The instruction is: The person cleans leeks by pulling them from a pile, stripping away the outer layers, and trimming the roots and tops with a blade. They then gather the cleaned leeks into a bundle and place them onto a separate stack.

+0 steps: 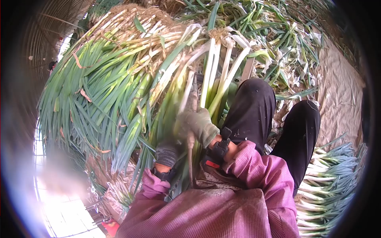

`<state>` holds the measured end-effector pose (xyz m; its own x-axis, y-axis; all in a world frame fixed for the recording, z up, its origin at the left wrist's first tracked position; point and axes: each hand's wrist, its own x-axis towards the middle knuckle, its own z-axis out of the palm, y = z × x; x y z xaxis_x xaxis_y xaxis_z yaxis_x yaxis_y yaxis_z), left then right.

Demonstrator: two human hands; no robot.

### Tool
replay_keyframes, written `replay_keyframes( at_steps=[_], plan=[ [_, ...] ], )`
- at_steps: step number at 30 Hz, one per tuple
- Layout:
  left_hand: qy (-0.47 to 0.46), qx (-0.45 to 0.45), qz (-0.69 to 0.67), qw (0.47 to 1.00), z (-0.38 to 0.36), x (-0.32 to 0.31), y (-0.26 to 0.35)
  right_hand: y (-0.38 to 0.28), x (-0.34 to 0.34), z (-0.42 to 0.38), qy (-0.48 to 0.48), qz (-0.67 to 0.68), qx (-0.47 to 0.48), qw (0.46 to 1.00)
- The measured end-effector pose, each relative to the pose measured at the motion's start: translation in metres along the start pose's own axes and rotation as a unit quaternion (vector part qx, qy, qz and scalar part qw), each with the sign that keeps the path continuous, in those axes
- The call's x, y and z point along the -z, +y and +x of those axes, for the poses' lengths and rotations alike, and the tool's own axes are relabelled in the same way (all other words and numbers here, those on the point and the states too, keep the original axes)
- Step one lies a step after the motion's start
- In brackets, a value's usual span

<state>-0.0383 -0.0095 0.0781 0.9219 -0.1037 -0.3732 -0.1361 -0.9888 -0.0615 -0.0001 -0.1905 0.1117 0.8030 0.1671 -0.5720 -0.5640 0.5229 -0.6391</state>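
Observation:
My right hand (pixel 201 126), in a grey-green glove, is closed around a thin rod-like tool (pixel 191 141) with a hose-like lower end. The tool stands roughly upright, its upper part among the green onions. My left hand (pixel 167 154), in a dark grey knit glove, is lower and to the left, beside the long leaves. Its fingers are blurred and partly hidden. Several long green onions (pixel 212 73) with thick white stems lie just beyond my right hand. To the left spreads a large heap of green onions (pixel 99 87), roots at the top and leaves toward me.
Stripped leaves and peelings (pixel 291 51) are piled at the upper right. Brown sheeting (pixel 337 95) covers the ground at the right. Cleaned green onions (pixel 321 194) lie in a row at the lower right. My bent knees (pixel 254 107) stand close by the work. A blur smears the lower left.

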Motion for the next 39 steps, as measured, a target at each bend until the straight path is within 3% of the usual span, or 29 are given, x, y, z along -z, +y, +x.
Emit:
replay_keyframes(
  at_steps=[3,7,11,12,15,16,17,19,21,23,25,27,29,30,32,34,39],
  plan=[
    [0.073,-0.014,-0.012,0.997,-0.008,0.000,0.003,0.068,0.012,0.056,-0.042,0.087,-0.003,0.995],
    [0.113,-0.020,0.002,0.993,-0.012,-0.007,0.003,0.089,0.019,0.074,-0.080,0.109,-0.023,0.991],
    [0.112,-0.047,0.018,0.992,-0.015,-0.002,0.000,0.059,0.016,0.059,-0.068,0.067,-0.062,0.994],
    [0.121,-0.063,0.020,0.990,-0.017,0.004,0.004,0.014,0.012,0.014,-0.043,0.057,-0.090,0.993],
    [0.215,-0.166,-0.003,0.962,-0.023,0.024,0.007,-0.023,0.015,-0.038,-0.065,0.001,-0.135,0.989],
    [0.182,-0.099,-0.017,0.978,-0.025,0.027,0.005,-0.021,0.018,-0.046,-0.088,-0.024,-0.143,0.985],
    [0.147,-0.032,-0.033,0.988,-0.029,0.029,0.002,-0.018,0.017,-0.050,-0.077,-0.055,-0.109,0.990],
    [0.168,-0.010,-0.071,0.983,-0.033,0.037,-0.003,-0.008,0.011,-0.057,-0.057,-0.118,-0.040,0.991],
    [0.281,-0.101,-0.115,0.947,-0.030,0.051,0.000,0.022,0.011,-0.052,-0.057,0.001,0.111,0.992],
    [0.308,-0.178,-0.066,0.932,-0.021,0.078,0.020,0.016,0.010,-0.065,-0.028,0.052,0.205,0.977],
    [0.309,-0.221,-0.071,0.922,-0.009,0.105,0.052,0.013,0.014,-0.073,0.013,0.038,0.210,0.977],
    [0.357,-0.183,0.211,0.891,0.058,0.044,0.053,0.014,0.023,-0.074,0.058,0.025,0.235,0.970],
    [0.319,-0.210,0.168,0.909,0.073,0.034,0.075,0.023,0.033,-0.064,0.089,0.047,0.233,0.967],
    [0.257,-0.255,-0.017,0.932,0.056,0.059,0.094,0.018,0.033,-0.067,0.090,0.082,0.221,0.968],
    [0.179,-0.271,-0.173,0.930,0.066,0.066,0.115,0.018,0.033,-0.066,0.082,0.151,0.193,0.966],
    [0.166,-0.231,-0.116,0.952,0.109,0.046,0.118,0.004,0.029,-0.083,0.073,0.104,0.141,0.982],
    [0.245,-0.316,-0.064,0.914,0.031,0.083,0.080,0.014,0.014,-0.089,0.020,0.082,0.131,0.988]
  ],
)
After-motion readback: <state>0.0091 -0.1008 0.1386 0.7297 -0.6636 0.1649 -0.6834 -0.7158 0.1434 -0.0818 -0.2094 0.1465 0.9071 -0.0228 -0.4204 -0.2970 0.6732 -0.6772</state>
